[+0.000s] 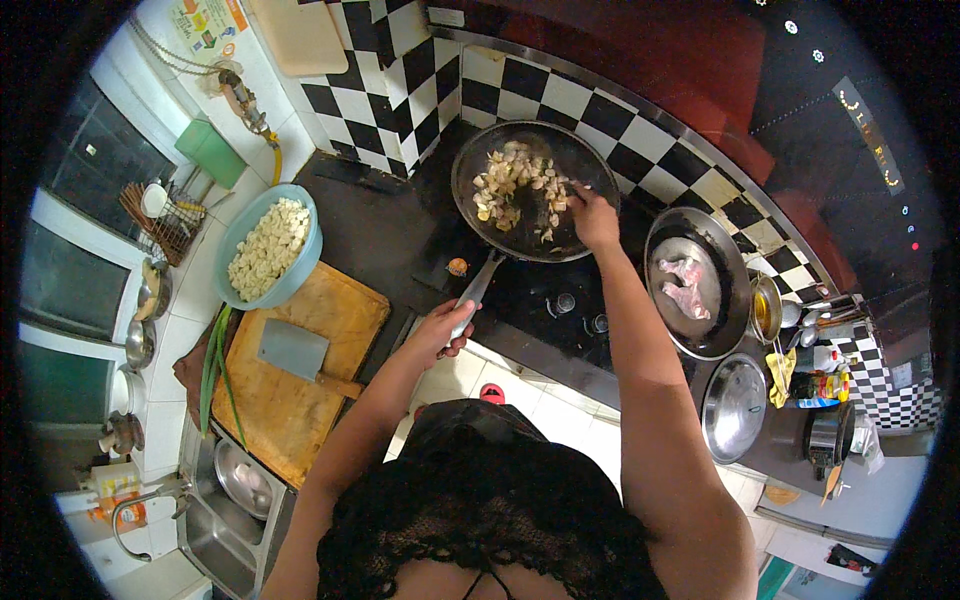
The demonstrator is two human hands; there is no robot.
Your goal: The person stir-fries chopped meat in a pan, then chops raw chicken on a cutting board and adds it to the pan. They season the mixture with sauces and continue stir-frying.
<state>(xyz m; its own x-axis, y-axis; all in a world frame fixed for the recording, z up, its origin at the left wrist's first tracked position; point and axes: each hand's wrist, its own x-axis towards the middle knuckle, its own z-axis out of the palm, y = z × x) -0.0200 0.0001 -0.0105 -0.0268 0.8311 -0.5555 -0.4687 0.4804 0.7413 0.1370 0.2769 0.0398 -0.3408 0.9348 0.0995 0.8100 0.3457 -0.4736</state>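
My left hand (444,330) is closed around the light handle of a dark frying pan (480,232) on the stove. Chopped pieces of food (517,184), pale and brownish, lie in the pan in a rough ring. My right hand (595,217) reaches over the pan's right side, its fingertips at the food's edge; whether the fingers hold something cannot be made out. To the right, a second dark pan (658,244) holds raw pieces of meat (684,289). A round metal lid (735,409) lies below that pan.
At left, a cleaver (294,349) and green stalks (216,367) lie on a wooden cutting board (262,420), beside a blue basin (315,255) of white chunks (268,247). A steel sink (217,532) is below. Oil in a bowl (763,309), ladles (810,319) and bottles (825,360) stand at right.
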